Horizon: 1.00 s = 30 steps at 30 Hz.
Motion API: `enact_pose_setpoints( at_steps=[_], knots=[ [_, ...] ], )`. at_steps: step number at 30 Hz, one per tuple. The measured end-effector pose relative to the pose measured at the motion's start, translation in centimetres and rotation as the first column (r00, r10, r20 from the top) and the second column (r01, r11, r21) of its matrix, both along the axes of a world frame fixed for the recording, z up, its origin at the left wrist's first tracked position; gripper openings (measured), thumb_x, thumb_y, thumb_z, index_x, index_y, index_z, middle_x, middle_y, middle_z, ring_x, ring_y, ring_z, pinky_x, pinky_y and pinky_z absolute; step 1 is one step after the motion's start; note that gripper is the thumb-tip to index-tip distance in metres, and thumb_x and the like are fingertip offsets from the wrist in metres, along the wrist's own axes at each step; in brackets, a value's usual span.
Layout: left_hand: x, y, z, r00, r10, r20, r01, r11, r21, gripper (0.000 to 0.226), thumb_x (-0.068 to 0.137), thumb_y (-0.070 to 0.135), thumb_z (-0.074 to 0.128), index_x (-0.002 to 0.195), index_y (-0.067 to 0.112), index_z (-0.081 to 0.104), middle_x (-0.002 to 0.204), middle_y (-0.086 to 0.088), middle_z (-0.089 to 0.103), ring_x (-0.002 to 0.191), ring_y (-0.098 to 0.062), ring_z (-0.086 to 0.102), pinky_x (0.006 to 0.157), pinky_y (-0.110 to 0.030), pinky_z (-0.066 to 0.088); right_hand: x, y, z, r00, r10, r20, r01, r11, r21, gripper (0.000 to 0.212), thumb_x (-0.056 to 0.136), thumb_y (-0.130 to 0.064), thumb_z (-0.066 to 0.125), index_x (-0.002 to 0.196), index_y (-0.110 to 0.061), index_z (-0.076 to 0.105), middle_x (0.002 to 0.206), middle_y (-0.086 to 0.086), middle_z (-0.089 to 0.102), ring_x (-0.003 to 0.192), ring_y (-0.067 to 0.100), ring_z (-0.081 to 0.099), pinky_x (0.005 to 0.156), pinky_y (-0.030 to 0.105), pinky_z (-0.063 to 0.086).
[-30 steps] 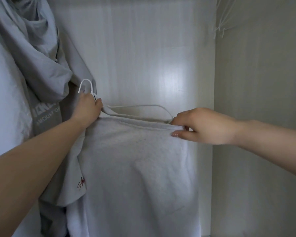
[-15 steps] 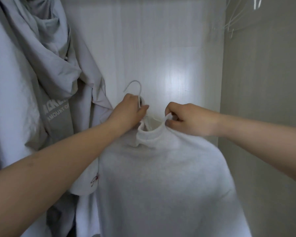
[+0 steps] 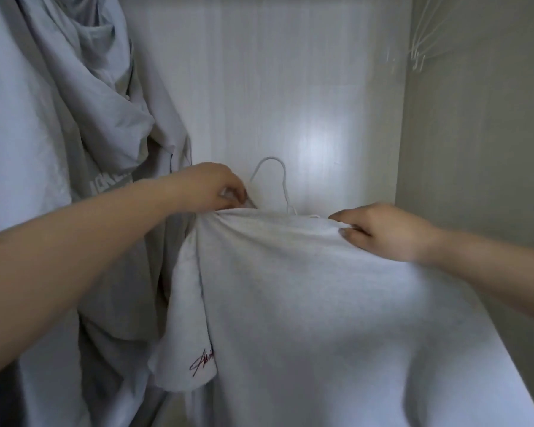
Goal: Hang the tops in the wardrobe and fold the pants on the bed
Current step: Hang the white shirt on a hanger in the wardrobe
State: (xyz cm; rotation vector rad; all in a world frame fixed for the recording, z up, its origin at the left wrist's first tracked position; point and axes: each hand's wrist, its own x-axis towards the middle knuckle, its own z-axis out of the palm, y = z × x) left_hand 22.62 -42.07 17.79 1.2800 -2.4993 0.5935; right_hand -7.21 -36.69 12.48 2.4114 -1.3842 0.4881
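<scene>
A white top [image 3: 336, 303] is draped over a white wire hanger [image 3: 278, 177] inside the wardrobe. Only the hanger's hook and neck show above the collar; the rest is under the cloth. My left hand [image 3: 210, 188] pinches the top's fabric at its left shoulder, just left of the hook. My right hand [image 3: 386, 231] grips the fabric at the right shoulder, thumb on the front. A sleeve with a small red script logo [image 3: 202, 362] hangs down on the left.
Grey garments [image 3: 84, 134] hang on the left and touch the white top. The wardrobe's white back panel [image 3: 275, 87] is behind, its side wall [image 3: 475, 149] at the right. Spare white hangers [image 3: 423, 41] hang at the top right.
Both hands have moved apart from the collar to the shoulders of the top. The left hand let go of the hanger's neck and now pinches cloth; the hook stands free.
</scene>
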Motion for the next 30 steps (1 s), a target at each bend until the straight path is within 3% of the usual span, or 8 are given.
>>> enact_pose_setpoints(
  at_steps=[3,5,9,11,14,17,23,30],
  knots=[
    [0.8,0.1,-0.6,0.989,0.075,0.124,-0.076,0.997,-0.003,0.055,0.086,0.065,0.031,0.105,0.027,0.067,0.096,0.006,0.063,0.091,-0.015,0.059,0.084,-0.037,0.049,-0.8,0.2,0.1,0.993,0.034,0.117,-0.016,0.988,-0.153,0.032,0.098,-0.023,0.046,0.128,-0.021,0.056,0.067,-0.022,0.05,0.082,0.018,0.062,0.068,0.025,0.038],
    [1.1,0.2,-0.9,0.994,0.079,0.081,-0.082,0.996,0.038,0.083,0.072,0.082,0.011,0.095,0.024,0.067,0.09,0.006,0.066,0.082,-0.011,0.059,0.078,-0.036,0.05,-1.3,0.2,0.4,0.966,0.057,0.254,0.002,0.974,-0.227,0.029,0.097,-0.018,0.049,0.124,-0.019,0.06,0.053,-0.024,0.046,0.063,0.001,0.055,0.059,0.016,0.034],
    [1.5,0.4,-0.8,0.988,0.088,0.13,-0.1,0.991,0.091,0.092,0.054,0.098,0.007,0.087,0.034,0.065,0.081,0.016,0.061,0.074,0.0,0.055,0.072,-0.028,0.048,-1.5,0.8,0.2,0.977,0.127,0.174,-0.1,0.982,-0.157,0.029,0.096,-0.016,0.05,0.121,-0.022,0.062,0.07,-0.034,0.061,0.067,-0.009,0.053,0.062,0.01,0.04],
    [1.3,0.3,-1.4,0.987,0.072,0.141,-0.09,0.987,0.13,0.09,0.054,0.099,0.012,0.086,0.034,0.064,0.081,0.014,0.061,0.074,0.0,0.056,0.073,-0.025,0.048,-1.5,0.6,0.0,0.98,0.143,0.141,-0.121,0.981,-0.154,0.027,0.096,-0.017,0.05,0.12,-0.023,0.062,0.078,-0.023,0.066,0.07,-0.006,0.052,0.064,0.014,0.042],
    [1.4,0.0,-1.6,0.996,0.034,-0.085,-0.018,0.983,0.183,0.072,0.06,0.091,0.037,0.088,0.031,0.063,0.084,0.011,0.062,0.077,-0.006,0.058,0.071,-0.025,0.046,-2.1,0.5,-0.3,0.933,0.144,0.329,-0.081,0.977,-0.196,0.024,0.096,-0.016,0.049,0.115,-0.022,0.062,0.06,-0.028,0.055,0.061,-0.005,0.052,0.057,0.012,0.037],
    [2.1,-0.7,-1.4,0.95,-0.013,-0.312,0.067,0.985,0.162,0.042,0.073,0.057,0.07,0.108,0.043,0.051,0.095,0.018,0.059,0.083,-0.006,0.057,0.069,-0.019,0.041,-2.6,0.2,-0.9,0.887,0.159,0.434,-0.08,0.977,-0.195,0.023,0.096,-0.011,0.05,0.114,-0.015,0.062,0.059,-0.028,0.054,0.061,-0.009,0.052,0.057,0.006,0.035],
    [0.2,-0.8,-2.4,0.894,-0.112,-0.434,0.194,0.97,0.149,0.023,0.082,0.037,0.07,0.103,0.033,0.061,0.091,0.02,0.064,0.084,0.004,0.059,0.077,-0.01,0.044,-2.0,-0.9,-1.5,0.839,0.255,0.481,-0.176,0.963,-0.204,0.029,0.091,-0.008,0.058,0.113,-0.027,0.063,0.097,-0.015,0.054,0.072,-0.007,0.051,0.067,0.005,0.034],
    [1.0,-0.7,-2.7,0.877,-0.053,-0.478,0.092,0.994,0.057,0.026,0.078,0.058,0.062,0.077,0.032,0.064,0.072,0.012,0.064,0.069,0.007,0.056,0.059,-0.007,0.038,-4.7,-1.3,-0.4,0.81,0.083,0.581,-0.16,0.984,0.083,0.02,0.085,-0.01,0.068,0.096,-0.027,0.068,0.069,-0.017,0.057,0.053,-0.005,0.049,0.06,0.007,0.038]
  ],
)
